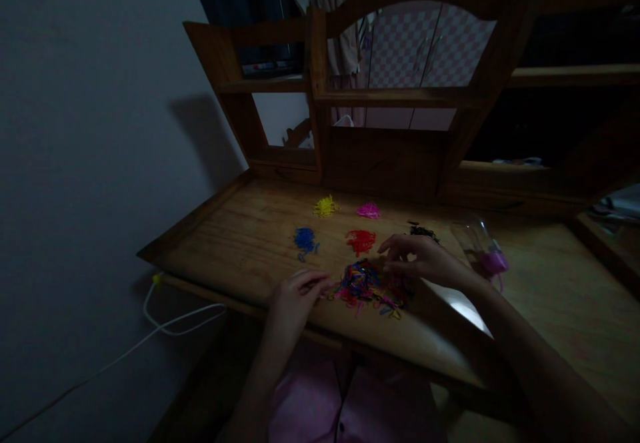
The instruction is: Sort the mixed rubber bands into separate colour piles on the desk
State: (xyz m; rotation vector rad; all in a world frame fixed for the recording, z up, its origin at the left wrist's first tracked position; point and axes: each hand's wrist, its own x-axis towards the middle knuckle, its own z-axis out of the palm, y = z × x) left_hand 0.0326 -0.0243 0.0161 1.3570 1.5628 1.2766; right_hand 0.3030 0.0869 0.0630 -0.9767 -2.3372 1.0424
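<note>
A mixed pile of small coloured rubber bands lies near the front edge of the wooden desk. At its left side is my left hand, thumb and fingers drawn together; anything between the tips is too small to make out. My right hand hovers over the pile's right side, thumb and forefinger apart, with nothing visible between them. Beyond the pile lie sorted heaps: red bands, blue bands, yellow bands and pink bands. Black bands sit partly behind my right hand.
A clear bottle with a pink cap lies on the desk to the right. Wooden shelving rises along the back. A white cable hangs by the left edge, near the wall. The light is dim.
</note>
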